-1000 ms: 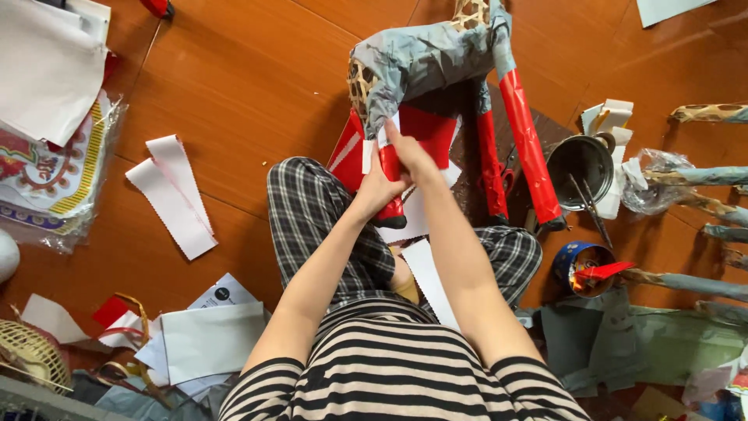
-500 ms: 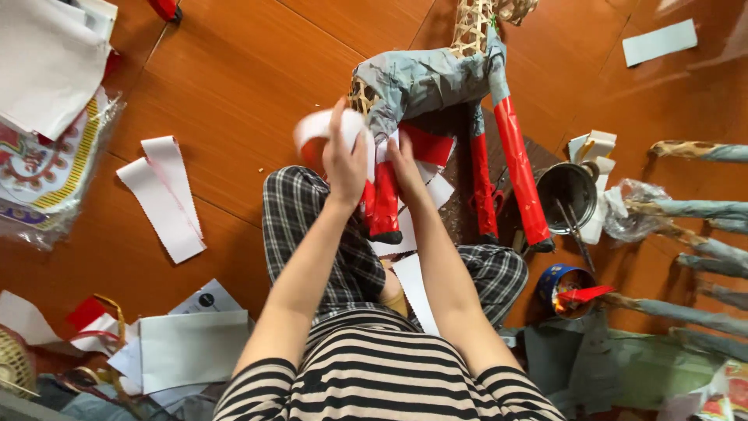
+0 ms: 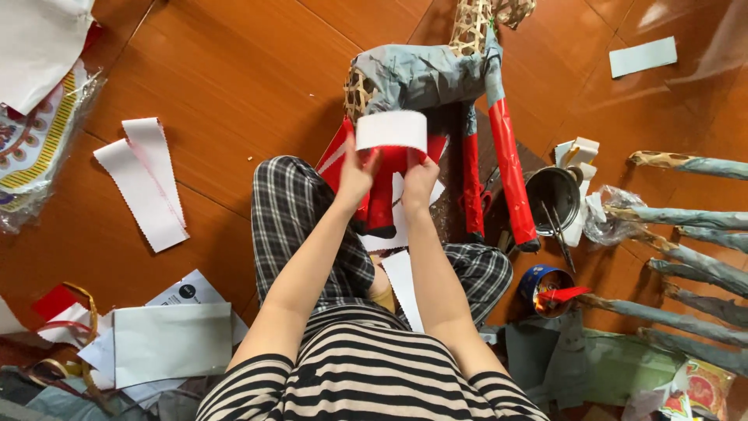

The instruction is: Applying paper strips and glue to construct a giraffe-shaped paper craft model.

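Holding white paper strip (image 3: 391,129), both hands

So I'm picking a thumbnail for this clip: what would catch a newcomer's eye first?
Both hands, the left hand and right hand, hold up a white paper strip at the centre. Just behind stands a woven-frame animal figure with grey paper on its body and red legs. On the right, a metal pot sits on the orange wooden floor.

Bright, even daylight; floor glare top right, perhaps window-lit.
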